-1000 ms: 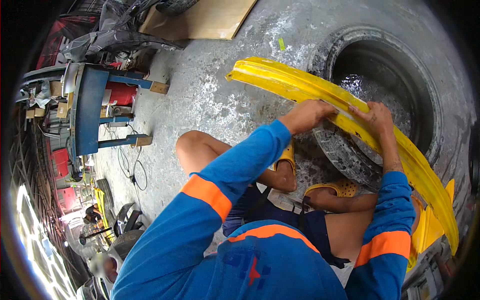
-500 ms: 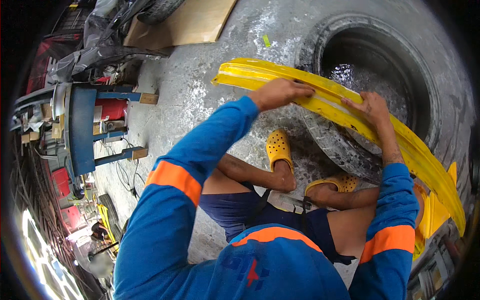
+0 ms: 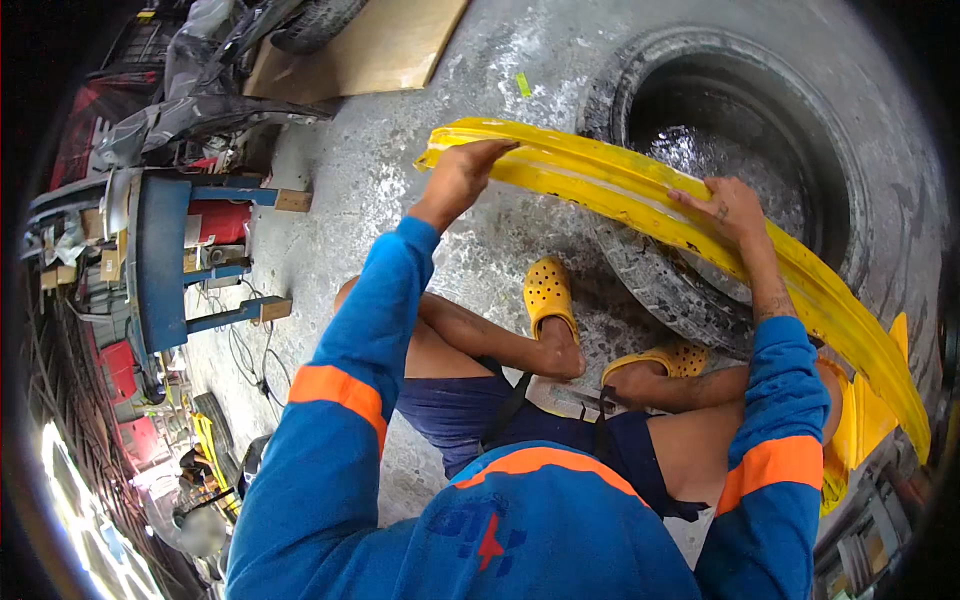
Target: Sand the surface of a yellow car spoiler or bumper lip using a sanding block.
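Observation:
A long, curved yellow car bumper (image 3: 620, 190) stretches before me, from the upper middle to the lower right. It passes over the near side of a large round tyre-like tub (image 3: 860, 190) with water inside. My left hand (image 3: 465, 178) is at the bumper's left end, its fingers pressed together against the surface. Whether anything thin lies beneath those fingers is hidden. My right hand (image 3: 735, 210) grips the bumper's far edge over the tub, thumb laid on the yellow face.
Left of me stands a blue metal stand (image 3: 165, 260) with wood-tipped arms. A wooden board (image 3: 400, 45) lies at the far left, beside dark car parts. Another yellow piece (image 3: 870, 425) sits by my right knee. Cables (image 3: 245, 350) trail on the floor.
My left hand has slid leftward along the bumper, from near its middle to its left end. My right hand keeps its hold at about the same spot.

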`<state>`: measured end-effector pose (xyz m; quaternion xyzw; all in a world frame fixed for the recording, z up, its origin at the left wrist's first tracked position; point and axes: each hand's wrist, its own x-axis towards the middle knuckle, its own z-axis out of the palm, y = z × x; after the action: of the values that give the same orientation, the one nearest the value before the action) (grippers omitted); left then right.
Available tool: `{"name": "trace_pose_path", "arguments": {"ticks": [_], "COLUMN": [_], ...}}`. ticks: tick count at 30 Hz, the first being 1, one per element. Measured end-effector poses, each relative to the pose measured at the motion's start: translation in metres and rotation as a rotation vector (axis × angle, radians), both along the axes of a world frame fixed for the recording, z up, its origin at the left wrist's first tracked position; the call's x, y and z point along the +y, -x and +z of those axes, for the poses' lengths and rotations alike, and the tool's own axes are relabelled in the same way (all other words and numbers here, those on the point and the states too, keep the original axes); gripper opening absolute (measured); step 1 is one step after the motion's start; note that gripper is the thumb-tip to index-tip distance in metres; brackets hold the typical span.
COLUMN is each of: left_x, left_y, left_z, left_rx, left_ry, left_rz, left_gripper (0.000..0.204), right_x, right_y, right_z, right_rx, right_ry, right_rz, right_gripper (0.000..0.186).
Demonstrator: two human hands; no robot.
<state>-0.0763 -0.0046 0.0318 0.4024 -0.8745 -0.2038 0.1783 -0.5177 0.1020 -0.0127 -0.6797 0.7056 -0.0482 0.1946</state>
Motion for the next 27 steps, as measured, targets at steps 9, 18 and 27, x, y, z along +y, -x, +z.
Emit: {"name": "trace_pose_path", "arguments": {"ticks": [9,18,27], "left_x": [0.074,0.094,0.008], "left_y": [0.003,0.019,-0.084], "left_z": [0.042,-0.035,-0.021], "left_rx": [0.524,0.056,0.171], "left_ry": [-0.173,0.13,0.386], "left_rz": [0.664,0.099,0.493], "left_gripper": [0.021,0.037,0.023], "right_x": [-0.006,-0.015,-0.016], "right_y": [-0.046,-0.061,-0.064], "right_z": [0.02,0.008,0.014], "right_rx": [0.013,0.046,0.016], "right_ry": [0.134,0.17,0.142], "right_rz": [0.0,0.01,0.037], "right_gripper": [0.088,0.091,0.09]}}
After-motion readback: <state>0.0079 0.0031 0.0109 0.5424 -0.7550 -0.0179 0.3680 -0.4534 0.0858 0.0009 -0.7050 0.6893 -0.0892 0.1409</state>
